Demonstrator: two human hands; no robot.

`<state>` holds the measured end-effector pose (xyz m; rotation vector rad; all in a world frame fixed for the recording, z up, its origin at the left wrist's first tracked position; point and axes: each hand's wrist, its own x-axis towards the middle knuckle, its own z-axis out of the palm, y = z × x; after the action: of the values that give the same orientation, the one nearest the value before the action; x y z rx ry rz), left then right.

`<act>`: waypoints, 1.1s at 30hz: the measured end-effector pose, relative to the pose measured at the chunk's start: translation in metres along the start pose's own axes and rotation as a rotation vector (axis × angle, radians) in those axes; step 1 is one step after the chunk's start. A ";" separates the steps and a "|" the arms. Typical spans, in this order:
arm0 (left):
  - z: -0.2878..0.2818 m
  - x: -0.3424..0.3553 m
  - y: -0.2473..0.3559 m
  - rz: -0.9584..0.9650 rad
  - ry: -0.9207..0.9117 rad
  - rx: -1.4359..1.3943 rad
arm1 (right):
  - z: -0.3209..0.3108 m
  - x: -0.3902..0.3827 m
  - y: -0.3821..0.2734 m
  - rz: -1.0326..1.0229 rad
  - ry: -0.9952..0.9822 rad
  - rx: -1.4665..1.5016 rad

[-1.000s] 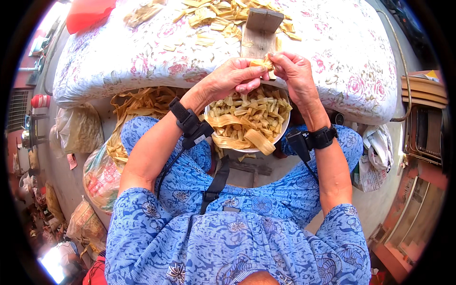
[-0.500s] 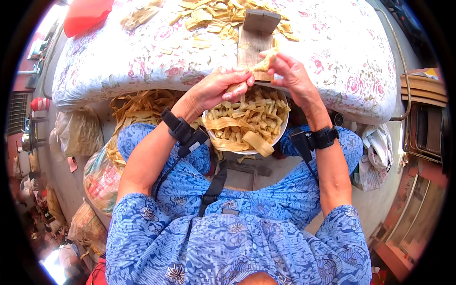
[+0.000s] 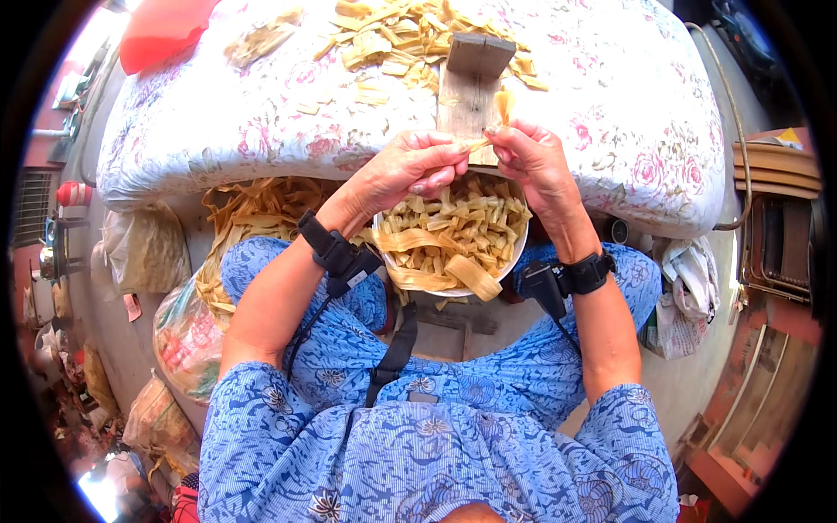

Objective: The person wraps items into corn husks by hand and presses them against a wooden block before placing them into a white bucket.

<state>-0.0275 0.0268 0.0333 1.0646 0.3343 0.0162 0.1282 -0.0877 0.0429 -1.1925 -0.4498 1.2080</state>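
A dried yellow leaf strip (image 3: 503, 106) is stretched between my two hands over the near edge of the covered table. My left hand (image 3: 427, 163) is closed on its lower end, fingers curled and thumb pressed against them. My right hand (image 3: 530, 155) pinches the strip between thumb and forefinger, with a wider piece of it sticking up above the fingertips. Just below both hands, a white bowl (image 3: 523, 251) is heaped with folded or knotted leaf pieces (image 3: 453, 218). Longer flat strips lie on top of the heap, one hanging past the bowl's near rim.
A wooden board with an upright block (image 3: 480, 54) lies on the floral tablecloth (image 3: 261, 131), beside loose leaf strips (image 3: 392, 39). Long brown leaves (image 3: 270, 209) pile up at the left under the table. Plastic bags (image 3: 146, 248) stand farther left, and a white bag (image 3: 691, 288) at the right.
My right hand has come down and inward, its fingers closing from a looser hold to a pinch on the strip. My left hand stays nearly in place.
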 end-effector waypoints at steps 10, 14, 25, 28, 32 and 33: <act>-0.035 0.065 0.028 0.431 0.394 0.565 | -0.015 0.064 -0.003 -0.259 0.188 -0.003; -0.039 0.084 0.020 0.467 0.477 0.618 | -0.022 0.077 -0.002 -0.298 0.246 -0.027; -0.043 0.072 0.013 0.600 0.691 0.743 | -0.029 0.065 0.006 -0.397 0.318 -0.336; -0.077 0.067 0.010 0.593 0.737 0.799 | -0.030 0.042 -0.001 -0.323 0.170 -0.533; -0.077 0.042 0.021 1.076 0.943 1.532 | -0.029 0.012 0.013 -0.238 0.019 -0.760; -0.073 0.034 0.019 1.049 0.944 1.465 | -0.028 0.008 0.016 -0.219 -0.026 -0.800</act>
<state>-0.0126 0.1045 0.0081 2.5619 0.6057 1.4380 0.1462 -0.0956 0.0164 -1.7393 -1.1198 0.8619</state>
